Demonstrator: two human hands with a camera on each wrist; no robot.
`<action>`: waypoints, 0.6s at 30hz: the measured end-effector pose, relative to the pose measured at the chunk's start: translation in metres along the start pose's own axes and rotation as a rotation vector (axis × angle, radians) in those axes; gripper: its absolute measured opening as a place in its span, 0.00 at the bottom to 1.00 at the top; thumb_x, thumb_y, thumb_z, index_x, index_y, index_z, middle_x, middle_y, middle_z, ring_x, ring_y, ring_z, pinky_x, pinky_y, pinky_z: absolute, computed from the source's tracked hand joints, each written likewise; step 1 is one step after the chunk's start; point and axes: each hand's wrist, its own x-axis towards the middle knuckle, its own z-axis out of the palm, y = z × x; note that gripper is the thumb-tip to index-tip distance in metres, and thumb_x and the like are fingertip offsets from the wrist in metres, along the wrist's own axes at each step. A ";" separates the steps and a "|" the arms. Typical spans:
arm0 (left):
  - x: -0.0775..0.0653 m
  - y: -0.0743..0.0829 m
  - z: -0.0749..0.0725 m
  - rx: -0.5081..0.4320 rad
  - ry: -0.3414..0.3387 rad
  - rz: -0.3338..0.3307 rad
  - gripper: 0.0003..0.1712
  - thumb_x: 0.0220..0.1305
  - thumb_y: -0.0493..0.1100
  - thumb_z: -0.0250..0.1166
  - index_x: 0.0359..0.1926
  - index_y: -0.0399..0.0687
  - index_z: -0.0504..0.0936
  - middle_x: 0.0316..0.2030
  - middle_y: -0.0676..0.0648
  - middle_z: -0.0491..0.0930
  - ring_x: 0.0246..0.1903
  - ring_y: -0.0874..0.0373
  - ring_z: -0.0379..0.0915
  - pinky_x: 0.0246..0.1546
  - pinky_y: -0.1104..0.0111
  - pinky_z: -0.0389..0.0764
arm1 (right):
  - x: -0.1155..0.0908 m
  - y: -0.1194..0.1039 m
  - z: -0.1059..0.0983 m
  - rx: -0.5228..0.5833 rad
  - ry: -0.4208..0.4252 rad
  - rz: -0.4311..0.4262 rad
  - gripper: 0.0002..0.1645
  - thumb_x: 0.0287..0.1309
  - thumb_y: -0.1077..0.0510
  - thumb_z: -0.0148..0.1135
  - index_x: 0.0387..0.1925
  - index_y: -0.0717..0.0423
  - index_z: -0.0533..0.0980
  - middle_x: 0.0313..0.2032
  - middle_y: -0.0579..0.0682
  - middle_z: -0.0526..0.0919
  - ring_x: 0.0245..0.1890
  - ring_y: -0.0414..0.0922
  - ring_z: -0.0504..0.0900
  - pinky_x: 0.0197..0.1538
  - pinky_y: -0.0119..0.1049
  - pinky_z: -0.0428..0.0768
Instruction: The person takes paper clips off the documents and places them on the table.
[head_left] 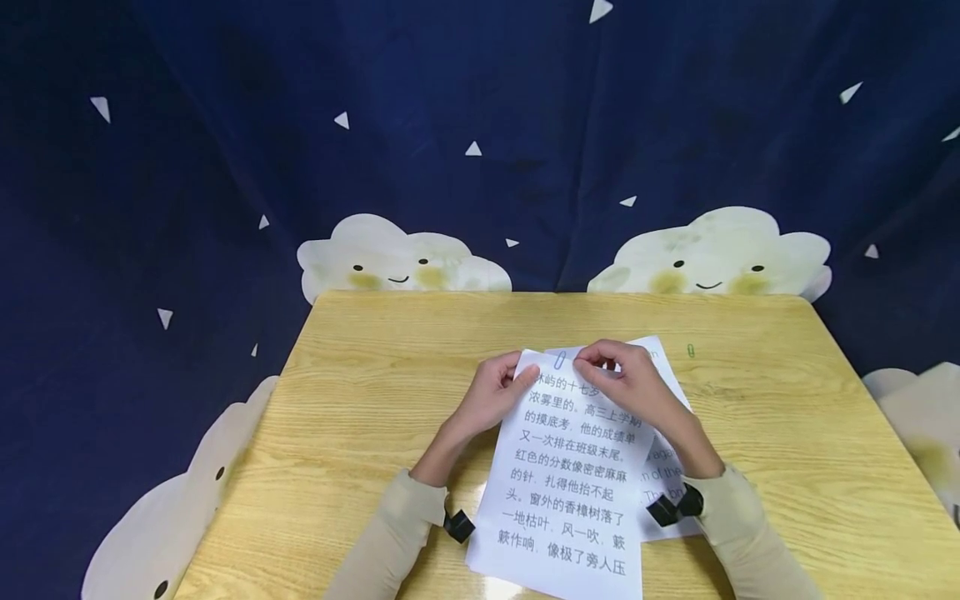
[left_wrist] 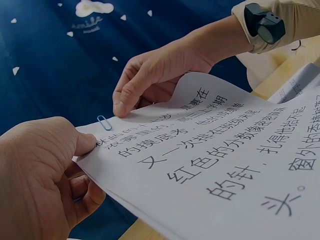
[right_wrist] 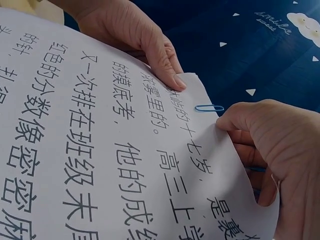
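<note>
Clock bearings as I face the desk, 12 at its far edge.

One Chinese-printed sheet: white, large black characters, towards 6 o'clock; top edge raised between my hands, surface bowed.

One blue paper clip: at the sheet's 12 o'clock, fitted over the top edge.

One left hand, mine: at the sheet's 11 o'clock, pinching that corner, thumb on the printed face, fingers behind.

One right hand, mine: at the sheet's 1 o'clock, pinching the top edge just beside the clip, thumb in front, fingers curled behind.

One English-printed sheet: partly covered, showing at 3 o'clock of the first.

One green paper clip: on the desk, between 1 and 2 o'clock of the sheets, apart from them.

Two black wrist devices, over beige sleeves.

One navy curtain: at 12 o'clock, with white triangles and smiling clouds.
</note>
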 end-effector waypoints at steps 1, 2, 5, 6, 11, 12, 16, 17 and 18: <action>0.000 0.000 0.000 0.001 -0.002 -0.001 0.12 0.80 0.40 0.59 0.50 0.34 0.84 0.29 0.39 0.87 0.21 0.58 0.82 0.20 0.71 0.79 | 0.000 0.000 0.001 0.005 -0.002 -0.004 0.05 0.67 0.62 0.70 0.38 0.47 0.86 0.33 0.38 0.85 0.30 0.40 0.76 0.35 0.32 0.74; 0.000 -0.001 0.001 -0.001 -0.005 -0.004 0.12 0.80 0.40 0.59 0.50 0.35 0.83 0.29 0.39 0.87 0.21 0.58 0.82 0.20 0.71 0.80 | 0.000 0.000 0.001 0.011 -0.002 -0.006 0.06 0.67 0.62 0.70 0.38 0.47 0.86 0.33 0.38 0.85 0.30 0.40 0.76 0.35 0.32 0.74; -0.001 -0.001 0.001 -0.009 -0.010 -0.006 0.12 0.80 0.40 0.59 0.50 0.35 0.83 0.29 0.39 0.87 0.21 0.57 0.83 0.20 0.70 0.80 | -0.001 0.000 0.003 0.026 -0.005 -0.018 0.06 0.67 0.63 0.70 0.38 0.47 0.86 0.33 0.38 0.85 0.30 0.40 0.76 0.35 0.31 0.74; -0.002 -0.001 0.001 -0.010 -0.011 -0.005 0.12 0.80 0.40 0.59 0.50 0.35 0.83 0.29 0.39 0.87 0.22 0.57 0.83 0.21 0.70 0.80 | -0.001 0.000 0.004 0.028 -0.006 -0.022 0.07 0.67 0.63 0.70 0.38 0.47 0.86 0.33 0.39 0.85 0.30 0.40 0.77 0.35 0.31 0.74; -0.001 -0.001 0.002 -0.015 -0.020 0.002 0.12 0.80 0.40 0.59 0.50 0.35 0.83 0.29 0.39 0.87 0.22 0.56 0.84 0.21 0.70 0.81 | -0.001 -0.003 0.004 0.013 -0.005 -0.030 0.07 0.66 0.64 0.71 0.38 0.47 0.86 0.33 0.38 0.85 0.30 0.39 0.77 0.35 0.30 0.74; -0.001 -0.001 0.002 -0.015 -0.023 0.004 0.12 0.80 0.40 0.59 0.50 0.35 0.83 0.29 0.39 0.87 0.22 0.56 0.84 0.21 0.70 0.81 | -0.001 -0.003 0.004 0.010 -0.005 -0.030 0.07 0.66 0.64 0.71 0.38 0.47 0.86 0.33 0.38 0.85 0.30 0.39 0.77 0.35 0.30 0.74; 0.000 -0.002 0.003 -0.017 -0.030 0.004 0.12 0.80 0.40 0.59 0.50 0.34 0.83 0.28 0.39 0.87 0.21 0.56 0.84 0.20 0.69 0.81 | -0.001 -0.003 0.004 0.002 -0.006 -0.036 0.07 0.66 0.64 0.70 0.38 0.48 0.86 0.33 0.38 0.85 0.30 0.39 0.76 0.34 0.30 0.74; -0.001 -0.002 0.003 -0.017 -0.028 0.003 0.12 0.80 0.40 0.59 0.50 0.34 0.83 0.28 0.39 0.87 0.21 0.56 0.84 0.20 0.69 0.81 | -0.001 -0.003 0.004 0.000 -0.006 -0.039 0.06 0.66 0.64 0.70 0.38 0.48 0.86 0.33 0.38 0.85 0.30 0.39 0.76 0.34 0.30 0.74; -0.001 -0.002 0.003 -0.018 -0.027 0.002 0.12 0.80 0.40 0.59 0.50 0.35 0.83 0.28 0.39 0.87 0.21 0.56 0.84 0.20 0.69 0.82 | -0.001 -0.004 0.004 0.000 -0.006 -0.040 0.06 0.66 0.64 0.70 0.39 0.49 0.86 0.33 0.39 0.85 0.30 0.39 0.76 0.34 0.30 0.74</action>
